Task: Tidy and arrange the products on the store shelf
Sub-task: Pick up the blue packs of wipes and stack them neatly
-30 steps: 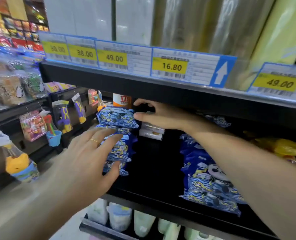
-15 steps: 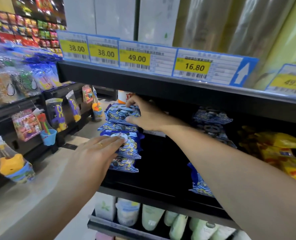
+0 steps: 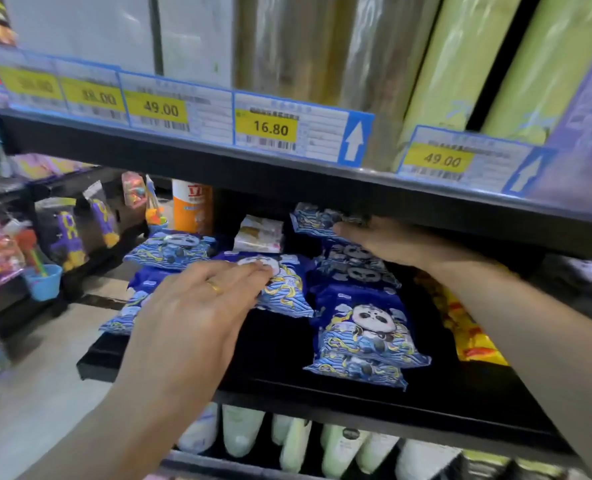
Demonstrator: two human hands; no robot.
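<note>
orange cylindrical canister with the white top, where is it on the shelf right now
In the head view the orange cylindrical canister stands upright at the back left of the black middle shelf, behind the left stack of blue panda-print packets and left of the white packets.
</note>
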